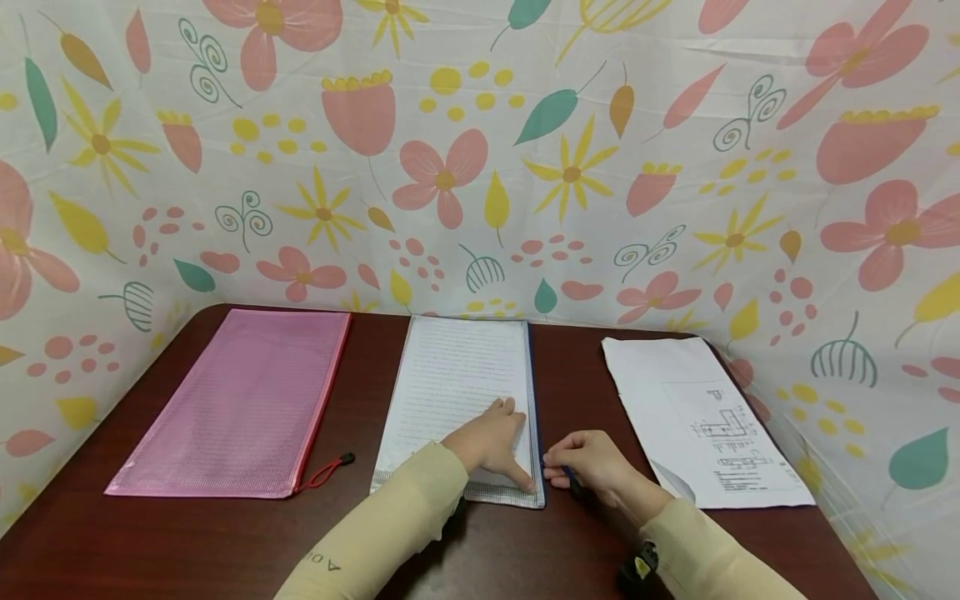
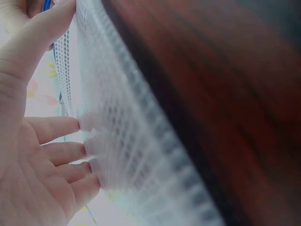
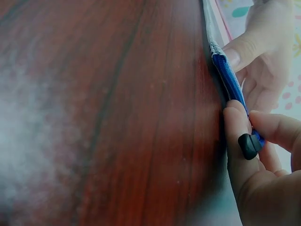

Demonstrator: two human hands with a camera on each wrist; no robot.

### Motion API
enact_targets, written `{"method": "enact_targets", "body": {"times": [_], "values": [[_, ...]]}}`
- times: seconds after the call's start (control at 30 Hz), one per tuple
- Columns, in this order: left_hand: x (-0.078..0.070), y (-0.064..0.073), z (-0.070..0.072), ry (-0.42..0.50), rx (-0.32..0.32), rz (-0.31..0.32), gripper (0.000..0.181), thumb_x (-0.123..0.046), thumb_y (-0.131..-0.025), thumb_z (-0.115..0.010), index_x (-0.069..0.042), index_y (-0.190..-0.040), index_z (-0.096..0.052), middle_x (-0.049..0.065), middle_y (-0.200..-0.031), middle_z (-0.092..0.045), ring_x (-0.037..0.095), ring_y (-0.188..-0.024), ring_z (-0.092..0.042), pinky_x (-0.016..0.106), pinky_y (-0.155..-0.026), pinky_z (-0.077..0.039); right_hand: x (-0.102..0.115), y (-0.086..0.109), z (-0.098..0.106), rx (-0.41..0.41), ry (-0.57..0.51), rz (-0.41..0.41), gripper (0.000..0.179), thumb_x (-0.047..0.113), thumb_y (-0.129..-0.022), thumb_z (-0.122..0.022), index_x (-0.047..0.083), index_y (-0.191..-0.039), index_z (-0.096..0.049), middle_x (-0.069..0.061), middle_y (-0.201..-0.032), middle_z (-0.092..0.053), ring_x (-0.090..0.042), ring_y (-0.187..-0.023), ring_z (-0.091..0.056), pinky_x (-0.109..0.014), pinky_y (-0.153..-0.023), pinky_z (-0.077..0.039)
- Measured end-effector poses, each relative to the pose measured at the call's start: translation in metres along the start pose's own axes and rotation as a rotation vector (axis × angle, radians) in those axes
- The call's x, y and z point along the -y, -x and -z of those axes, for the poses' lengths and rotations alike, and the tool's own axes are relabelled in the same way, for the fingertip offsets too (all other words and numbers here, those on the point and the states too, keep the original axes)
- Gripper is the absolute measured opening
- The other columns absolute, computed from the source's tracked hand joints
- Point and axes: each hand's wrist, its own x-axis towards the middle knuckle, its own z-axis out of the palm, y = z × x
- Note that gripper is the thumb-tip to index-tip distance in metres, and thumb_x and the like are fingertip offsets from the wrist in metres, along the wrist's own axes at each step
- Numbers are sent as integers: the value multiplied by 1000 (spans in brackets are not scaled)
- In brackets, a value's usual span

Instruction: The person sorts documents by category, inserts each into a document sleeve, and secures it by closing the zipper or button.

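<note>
A clear mesh zipper pouch (image 1: pixel 501 493) lies flat in the middle of the table, with a lined white sheet (image 1: pixel 450 367) showing through it. Along its right side runs a blue zipper (image 3: pixel 227 77). My left hand (image 1: pixel 491 440) presses on the pouch's lower right part, fingers extended and thumb near the bottom corner. In the left wrist view those fingertips touch the mesh. Beside the right edge, my right hand (image 1: pixel 596 462) pinches the zipper's pull between thumb and forefinger. The pull's black end (image 3: pixel 249 146) sticks out against the forefinger in the right wrist view.
At the left lies a pink mesh zipper pouch (image 1: pixel 240 400) with a red cord pull (image 1: pixel 322 475). White papers (image 1: pixel 660 392) printed with a technical drawing lie at the right, one lower corner curled. A flower-patterned curtain (image 1: pixel 465 208) stands behind the dark wooden table (image 1: pixel 225 550).
</note>
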Motion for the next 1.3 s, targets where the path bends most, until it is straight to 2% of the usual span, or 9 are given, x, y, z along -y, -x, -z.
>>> {"method": "enact_targets", "body": {"times": [0.97, 1.3], "values": [[1, -1, -2, -14, -31, -16, 115, -64, -57, -80, -5, -145, -35, 20, -155, -21, 33, -144, -19, 39, -114, -27, 5, -26, 2, -121, -68, -15, 24, 2, -85, -65, -15, -102, -60, -8, -78, -70, -13, -67, -68, -31, -65, -58], [1, -1, -2, -37, -13, -21, 115, -66, -59, -78, -5, -146, -33, 19, -156, -20, 32, -145, -18, 39, -114, -28, 8, -34, 3, -149, -69, -7, 26, 2, -84, -66, -16, -102, -60, -9, -79, -70, -14, -67, -68, -31, -65, -58]]}}
